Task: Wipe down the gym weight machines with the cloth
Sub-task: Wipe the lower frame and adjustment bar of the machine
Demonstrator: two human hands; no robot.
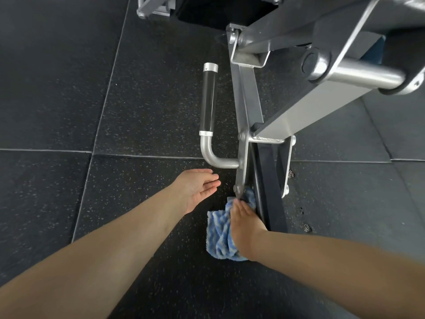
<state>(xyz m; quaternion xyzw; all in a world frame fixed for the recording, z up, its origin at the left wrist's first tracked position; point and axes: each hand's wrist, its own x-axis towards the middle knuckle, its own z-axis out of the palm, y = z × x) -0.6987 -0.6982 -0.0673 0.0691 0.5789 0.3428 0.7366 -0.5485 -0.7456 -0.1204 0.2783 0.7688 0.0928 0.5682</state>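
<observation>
The blue-and-white striped terry cloth (220, 231) is bunched under the right hand (243, 226), with its forward end pushed into the joint where the silver flat-steel linkage plate (241, 176) meets the dark grey square-section frame beam (269, 192) of the weight machine. The loose remainder of the cloth hangs to the left of and below the right palm. This placement appears to let the cloth tip reach the narrow gap at the lower pivot bolt while the palm supplies pressure against the beam face.

The right hand lies on top of the cloth with fingers extended forward toward the joint; the fingertips are hidden behind the plate and cloth, so whether they curl round the fabric cannot be told. The hand presses the cloth against the beam.

The left hand (197, 189) is free. Its fingers are nearly straight, palm turned up and inward, holding nothing and touching nothing. It hovers just left of the linkage plate and just below the bent silver tube (210, 155) that carries the black cylindrical hand grip (208, 100). It is judged to be positioned for steadying the lever.

The black speckled rubber floor tiles (69, 100) lie beneath both arms.
</observation>
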